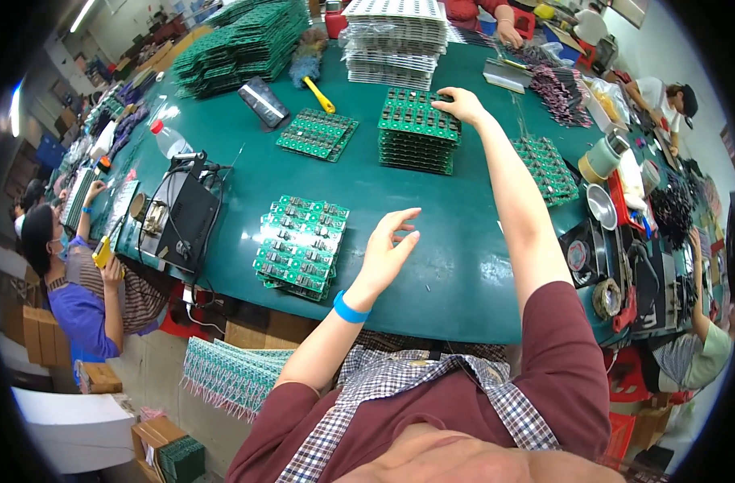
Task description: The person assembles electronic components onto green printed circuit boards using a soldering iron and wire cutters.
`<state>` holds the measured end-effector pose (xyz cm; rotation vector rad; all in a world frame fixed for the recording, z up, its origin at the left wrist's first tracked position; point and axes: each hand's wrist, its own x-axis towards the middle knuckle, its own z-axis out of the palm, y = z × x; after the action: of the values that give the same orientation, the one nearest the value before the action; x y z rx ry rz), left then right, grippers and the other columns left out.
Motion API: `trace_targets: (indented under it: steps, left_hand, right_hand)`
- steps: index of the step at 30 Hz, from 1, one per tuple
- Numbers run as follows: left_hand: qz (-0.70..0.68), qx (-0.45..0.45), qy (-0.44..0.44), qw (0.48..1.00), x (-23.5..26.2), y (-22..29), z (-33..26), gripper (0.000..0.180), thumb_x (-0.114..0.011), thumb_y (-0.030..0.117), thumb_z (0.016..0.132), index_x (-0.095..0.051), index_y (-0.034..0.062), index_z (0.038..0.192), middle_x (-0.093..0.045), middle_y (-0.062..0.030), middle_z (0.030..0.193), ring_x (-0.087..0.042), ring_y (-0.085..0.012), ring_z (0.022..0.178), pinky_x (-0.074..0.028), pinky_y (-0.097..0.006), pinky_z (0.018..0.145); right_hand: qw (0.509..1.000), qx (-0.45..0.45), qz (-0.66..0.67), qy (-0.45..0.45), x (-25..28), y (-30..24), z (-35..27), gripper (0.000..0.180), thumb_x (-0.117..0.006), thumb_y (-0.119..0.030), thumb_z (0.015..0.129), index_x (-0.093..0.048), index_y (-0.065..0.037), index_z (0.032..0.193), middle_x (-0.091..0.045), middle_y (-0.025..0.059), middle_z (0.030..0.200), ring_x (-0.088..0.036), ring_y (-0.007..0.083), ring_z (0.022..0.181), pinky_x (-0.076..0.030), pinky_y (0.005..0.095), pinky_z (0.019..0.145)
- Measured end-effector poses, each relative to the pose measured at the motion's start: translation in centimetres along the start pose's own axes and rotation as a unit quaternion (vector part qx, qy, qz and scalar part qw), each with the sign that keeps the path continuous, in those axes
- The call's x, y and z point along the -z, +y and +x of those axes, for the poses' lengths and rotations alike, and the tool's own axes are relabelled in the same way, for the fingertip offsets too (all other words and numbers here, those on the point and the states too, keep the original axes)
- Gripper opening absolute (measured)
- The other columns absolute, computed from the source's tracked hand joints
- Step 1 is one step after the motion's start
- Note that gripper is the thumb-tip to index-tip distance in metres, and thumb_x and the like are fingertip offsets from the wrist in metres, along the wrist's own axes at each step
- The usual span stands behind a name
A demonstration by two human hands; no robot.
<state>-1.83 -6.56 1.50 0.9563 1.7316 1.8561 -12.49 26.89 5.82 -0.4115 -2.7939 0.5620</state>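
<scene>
Green circuit boards sit in a tall stack (417, 129) on the teal desk (456, 266). On the stack's far right corner rests the right hand (462, 103), fingers curled on the top board, not visibly clamped. Nearer than the stack, the left hand (388, 245) hovers empty, fingers spread, just right of a low pile of boards (301, 245). Dragging that corner could skew the stack and spill boards.

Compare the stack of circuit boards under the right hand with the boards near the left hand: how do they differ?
The far stack is tall and squared; the near boards lie low and a little fanned. The right hand rests on the far stack; the left hand hovers open beside the near boards, apart from them. Both are green panels on the green table.
</scene>
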Motion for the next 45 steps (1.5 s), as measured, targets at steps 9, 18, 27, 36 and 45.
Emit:
trace_targets:
  steps: [9,18,27,36,45]
  left_hand:
    - [-0.241,0.057,0.056,0.967,-2.4,-1.2,4.6,0.059,-0.058,0.029,0.083,-0.032,0.0031,0.130,-0.046,-0.0125,0.120,-0.051,-0.0185,0.101,-0.042,-0.028,0.081]
    - [-0.355,0.122,0.039,0.926,-4.5,-0.6,4.8,0.027,-0.062,0.008,0.076,-0.056,0.0020,0.101,-0.062,-0.0057,0.093,-0.059,-0.0137,0.083,-0.048,-0.029,0.073]
    - [-0.317,0.191,-0.043,0.928,-4.6,-2.0,4.3,0.033,-0.061,0.010,0.074,-0.053,-0.0001,0.105,-0.061,-0.0081,0.096,-0.059,-0.0150,0.083,-0.048,-0.029,0.074]
    - [-0.262,0.192,-0.035,0.945,-4.6,-1.9,4.0,0.033,-0.061,0.013,0.074,-0.054,-0.0006,0.104,-0.061,-0.0088,0.094,-0.059,-0.0151,0.082,-0.048,-0.029,0.073]
    - [-0.248,0.181,-0.052,0.950,-4.5,-1.7,4.1,0.033,-0.062,0.014,0.074,-0.054,-0.0011,0.102,-0.061,-0.0088,0.092,-0.059,-0.0144,0.080,-0.048,-0.029,0.071]
  right_hand:
    - [0.967,0.080,-0.014,0.242,3.6,-5.1,-9.3,0.039,-0.062,-0.031,0.076,-0.058,-0.002,0.101,-0.058,0.0138,0.094,-0.055,0.0291,0.090,-0.043,0.0360,0.077]
    - [0.871,-0.166,0.453,0.093,0.9,-5.3,-27.0,0.046,-0.061,-0.028,0.081,-0.050,0.000,0.114,-0.057,0.0050,0.092,-0.052,0.0158,0.088,-0.041,0.0294,0.078]
    - [0.798,-0.177,0.577,-0.003,0.7,-1.8,-27.5,0.030,-0.058,-0.028,0.082,-0.054,-0.001,0.096,-0.055,-0.0019,0.074,-0.049,0.0040,0.063,-0.039,0.0191,0.052]
    - [0.809,-0.211,0.548,-0.012,-0.1,-2.0,-27.5,0.025,-0.061,-0.025,0.081,-0.051,-0.004,0.089,-0.054,-0.0033,0.065,-0.043,0.0030,0.056,-0.034,0.0191,0.051]
    - [0.781,-0.198,0.592,-0.030,-0.1,-2.8,-27.3,0.021,-0.058,-0.022,0.082,-0.053,-0.006,0.095,-0.060,-0.0029,0.081,-0.049,0.0005,0.070,-0.034,0.0166,0.059]
